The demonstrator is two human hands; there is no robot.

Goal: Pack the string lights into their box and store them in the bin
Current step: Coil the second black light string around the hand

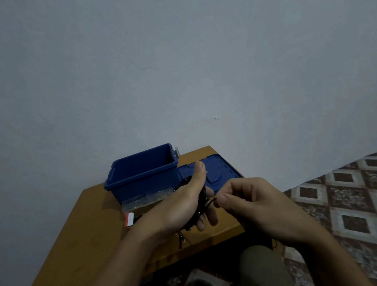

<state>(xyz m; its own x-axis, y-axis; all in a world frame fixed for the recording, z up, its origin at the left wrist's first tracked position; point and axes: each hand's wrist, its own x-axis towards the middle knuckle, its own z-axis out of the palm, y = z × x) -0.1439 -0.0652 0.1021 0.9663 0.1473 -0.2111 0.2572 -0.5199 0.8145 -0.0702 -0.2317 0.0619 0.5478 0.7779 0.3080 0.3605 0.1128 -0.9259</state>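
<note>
My left hand point(180, 205) holds a coiled bundle of black string lights point(201, 202) wrapped around its palm, thumb pointing up. A loose end of the wire point(180, 239) dangles below the wrist. My right hand point(253, 203) pinches a strand of the black wire point(210, 202) between thumb and forefinger, just right of the coil. The open blue bin point(144, 173) stands on the wooden table behind my hands. A clear plastic box point(142, 198) lies in front of the bin, with a red and white piece point(129, 219) next to it, partly hidden by my left wrist.
The blue bin lid point(218, 170) lies flat on the table point(81, 244) to the right of the bin. A pale wall rises directly behind the table. Patterned floor tiles point(354, 206) spread to the right. My knee point(261, 273) is below the table's front edge.
</note>
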